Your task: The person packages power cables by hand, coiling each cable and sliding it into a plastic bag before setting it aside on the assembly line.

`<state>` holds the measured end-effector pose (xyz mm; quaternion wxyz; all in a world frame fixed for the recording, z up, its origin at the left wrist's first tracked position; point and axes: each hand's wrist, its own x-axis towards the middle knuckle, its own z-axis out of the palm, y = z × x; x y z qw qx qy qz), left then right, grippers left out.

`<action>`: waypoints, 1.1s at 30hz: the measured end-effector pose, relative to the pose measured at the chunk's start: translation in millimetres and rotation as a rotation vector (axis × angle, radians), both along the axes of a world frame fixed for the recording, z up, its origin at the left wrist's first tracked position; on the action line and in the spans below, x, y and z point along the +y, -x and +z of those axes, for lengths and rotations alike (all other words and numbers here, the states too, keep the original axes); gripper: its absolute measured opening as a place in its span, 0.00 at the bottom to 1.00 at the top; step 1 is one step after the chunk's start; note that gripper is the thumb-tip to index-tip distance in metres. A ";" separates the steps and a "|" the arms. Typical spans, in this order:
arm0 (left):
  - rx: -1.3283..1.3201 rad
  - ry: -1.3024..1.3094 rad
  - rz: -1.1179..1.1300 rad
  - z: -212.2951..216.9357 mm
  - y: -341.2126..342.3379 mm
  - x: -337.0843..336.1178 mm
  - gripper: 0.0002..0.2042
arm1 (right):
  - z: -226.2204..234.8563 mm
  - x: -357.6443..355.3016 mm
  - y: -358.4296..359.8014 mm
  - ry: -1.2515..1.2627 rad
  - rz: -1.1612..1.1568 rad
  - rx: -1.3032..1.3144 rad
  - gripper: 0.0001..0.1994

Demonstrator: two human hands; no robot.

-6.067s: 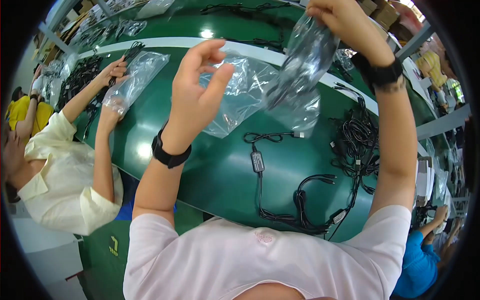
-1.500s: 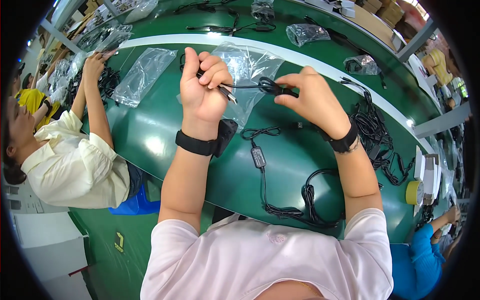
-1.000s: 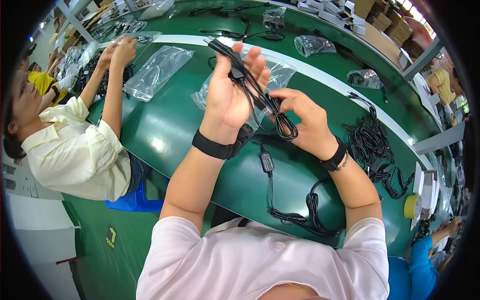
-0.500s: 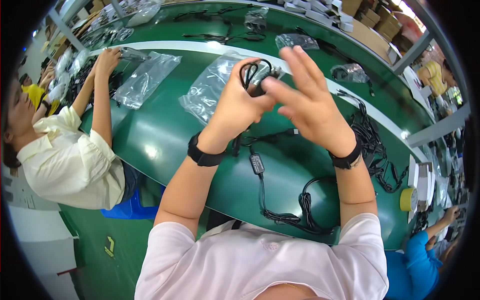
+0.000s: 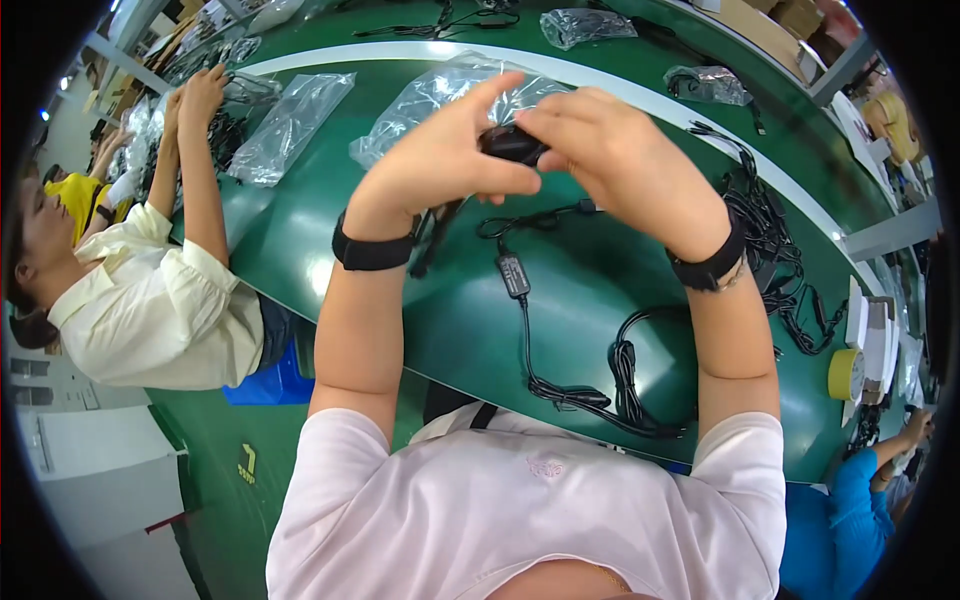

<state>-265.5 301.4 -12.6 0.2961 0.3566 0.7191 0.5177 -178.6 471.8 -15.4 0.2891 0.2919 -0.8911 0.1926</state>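
Between my hands, above the green table, is a bundled black cable point(image 5: 513, 146) with a dark, rounded, glossy part. My left hand point(image 5: 445, 155) is around its left side, thumb and forefinger spread, the other fingers mostly hidden. A black end piece point(image 5: 436, 240) hangs below that hand near the wrist. My right hand point(image 5: 620, 165) bends over the bundle's right end with its fingers together on it. Just beyond my hands lies a clear plastic bag point(image 5: 415, 105). Nearer me, a black cable with a small box point(image 5: 513, 276) and tied coils point(image 5: 625, 385) rests on the table.
A heap of black cables point(image 5: 765, 235) lies to the right, beside a yellow tape roll point(image 5: 846, 374). Another clear bag point(image 5: 295, 130) is at the left, near a co-worker in a cream shirt point(image 5: 150, 310). A white strip point(image 5: 400, 50) borders the far side, with bagged cables point(image 5: 708, 85) beyond.
My right hand has come down and closed in on the cable bundle. My left hand has moved slightly left, its thumb and forefinger now farther apart. The cable loops no longer stand up above it.
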 end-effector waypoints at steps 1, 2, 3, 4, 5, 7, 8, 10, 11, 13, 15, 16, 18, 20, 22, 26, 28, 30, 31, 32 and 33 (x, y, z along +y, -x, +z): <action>0.000 -0.093 -0.030 -7.6 8.8 -2.7 0.40 | 0.3 2.1 2.5 -0.002 -0.025 -0.013 0.21; 0.005 -0.084 -0.028 -5.1 7.9 -2.6 0.40 | 0.9 6.7 3.9 0.007 -0.023 -0.008 0.21; 0.093 -0.078 -0.040 -0.9 6.1 -2.3 0.40 | 1.8 11.0 4.9 0.029 -0.011 -0.018 0.20; 0.182 -0.072 -0.054 3.4 4.2 -1.7 0.39 | 2.3 15.0 6.8 0.051 0.000 -0.026 0.19; 0.301 -0.022 -0.059 5.7 2.0 -1.9 0.39 | 2.2 17.7 10.3 0.034 0.032 0.032 0.18; 0.349 -0.031 -0.064 14.9 -1.4 -3.9 0.39 | 2.4 16.6 10.4 0.155 0.075 -0.020 0.18; 0.398 -0.051 -0.064 21.4 -2.9 -6.5 0.39 | 3.8 14.9 11.2 0.263 0.124 -0.072 0.17; 0.323 -0.022 -0.053 31.9 -1.8 -16.8 0.38 | 3.6 12.7 10.7 0.381 0.152 -0.101 0.17; 0.444 -0.141 0.032 33.5 0.2 -21.9 0.35 | 7.6 15.0 8.5 0.386 0.100 -0.040 0.17; 0.524 -0.281 0.222 41.6 3.3 -38.9 0.26 | 8.3 27.0 7.6 0.449 -0.027 0.057 0.17; 0.655 -0.175 0.602 27.1 21.5 -79.4 0.09 | 24.9 28.6 1.1 0.622 -0.155 0.091 0.11; 0.612 0.043 0.604 12.4 32.2 -102.4 0.07 | 35.6 23.2 -4.6 0.779 -0.199 0.099 0.08; 0.585 0.411 0.542 -22.1 39.1 -111.8 0.06 | 33.9 34.5 -4.6 0.885 -0.281 0.058 0.13; 0.685 0.353 0.373 -59.8 40.5 -101.6 0.10 | 19.4 41.5 6.0 1.012 -0.210 0.049 0.13; 0.908 0.173 0.351 -85.2 43.1 -89.3 0.11 | 4.5 36.5 17.7 1.168 -0.151 -0.111 0.13; 0.551 0.062 0.185 -84.6 39.0 -45.2 0.24 | -48.2 36.7 46.7 1.527 -0.013 -0.516 0.16; 0.461 0.054 0.105 -74.5 42.4 -31.9 0.29 | -67.5 40.5 53.7 1.569 -0.087 -0.589 0.16; 0.593 0.368 -0.127 -48.4 33.7 -23.1 0.28 | -77.2 46.4 56.6 1.656 -0.102 -0.624 0.15; 0.510 0.358 -0.197 -44.4 28.0 -17.6 0.27 | -81.4 50.2 58.1 1.661 -0.117 -0.617 0.15; 0.505 0.357 -0.204 -49.6 29.8 -16.0 0.27 | -82.6 49.5 59.4 1.704 -0.101 -0.679 0.14; 0.531 0.319 -0.168 -62.4 34.3 -15.6 0.24 | -85.9 49.2 61.5 1.749 -0.084 -0.744 0.13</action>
